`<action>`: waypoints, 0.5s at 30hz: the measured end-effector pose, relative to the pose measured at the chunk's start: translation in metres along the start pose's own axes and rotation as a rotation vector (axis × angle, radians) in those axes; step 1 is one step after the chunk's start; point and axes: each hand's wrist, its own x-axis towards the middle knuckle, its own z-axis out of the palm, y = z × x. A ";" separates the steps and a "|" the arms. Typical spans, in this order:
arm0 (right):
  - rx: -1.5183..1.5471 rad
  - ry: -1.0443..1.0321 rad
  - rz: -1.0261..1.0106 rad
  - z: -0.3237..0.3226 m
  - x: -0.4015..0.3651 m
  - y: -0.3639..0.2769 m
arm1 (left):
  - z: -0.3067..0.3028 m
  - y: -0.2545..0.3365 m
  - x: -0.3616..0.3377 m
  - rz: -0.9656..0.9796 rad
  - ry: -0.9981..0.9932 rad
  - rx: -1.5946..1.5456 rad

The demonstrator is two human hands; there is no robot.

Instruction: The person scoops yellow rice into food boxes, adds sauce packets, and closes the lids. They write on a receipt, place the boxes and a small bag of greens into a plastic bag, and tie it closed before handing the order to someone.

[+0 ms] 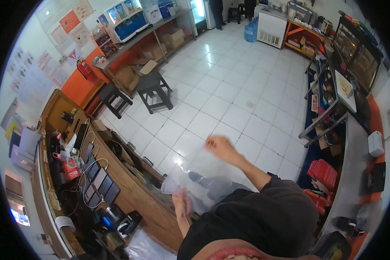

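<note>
A clear plastic bag (203, 173) hangs in front of my body, between my two hands. My left hand (181, 203) is closed at the bag's lower left, beside a whitish translucent round piece (172, 184) that looks like a cup or lid. Raised at the bag's upper right, my right hand (221, 148) has its fingers curled together; whether they pinch the bag's edge is too blurred to tell. Through the film a dark shoe shows.
Left of me runs a wooden counter (138, 208) with several phones and cables. Two black stools (154, 91) stand on the tiled floor. On the right are a metal counter (359, 173) and red crates (323, 175). Two people's legs (218, 15) show far back.
</note>
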 end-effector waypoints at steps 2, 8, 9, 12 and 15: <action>0.394 -0.704 0.394 0.006 -0.022 -0.054 | 0.008 -0.020 0.015 0.225 -0.125 0.184; 0.381 -0.819 -0.027 0.050 -0.057 -0.062 | 0.031 0.011 -0.009 -0.137 -0.572 -0.150; 0.504 -0.920 0.034 0.040 -0.053 -0.061 | 0.020 0.015 -0.003 -0.137 -0.571 -0.147; 0.387 -0.748 0.163 0.013 -0.019 -0.020 | -0.018 0.023 0.029 0.779 -0.098 0.952; 0.116 -0.391 -0.276 -0.002 -0.005 -0.042 | 0.018 0.061 0.012 0.879 0.024 0.602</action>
